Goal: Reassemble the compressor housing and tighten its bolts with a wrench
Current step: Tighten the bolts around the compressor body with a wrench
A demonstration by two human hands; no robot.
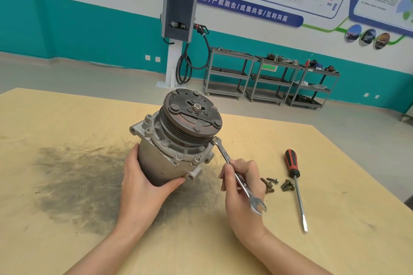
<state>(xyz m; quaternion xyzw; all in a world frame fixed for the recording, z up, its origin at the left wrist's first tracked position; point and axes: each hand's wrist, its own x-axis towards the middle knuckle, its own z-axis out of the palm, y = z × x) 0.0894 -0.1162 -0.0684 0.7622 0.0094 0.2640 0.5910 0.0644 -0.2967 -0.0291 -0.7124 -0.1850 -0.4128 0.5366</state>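
- Compressor housing [169, 152] stands tilted on the wooden surface [67, 118], gripped by the left hand [143, 183].
- Right hand [242, 187] holds wrench [237, 174], its ring end at the housing's flange.
- Loose bolts [273, 184] lie beside a screwdriver [295, 183].

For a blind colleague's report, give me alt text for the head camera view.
A left hand steadies a grey metal compressor on a wooden table while the right hand holds a silver combination wrench at its flange. Loose bolts and a red-and-black-handled screwdriver lie alongside.
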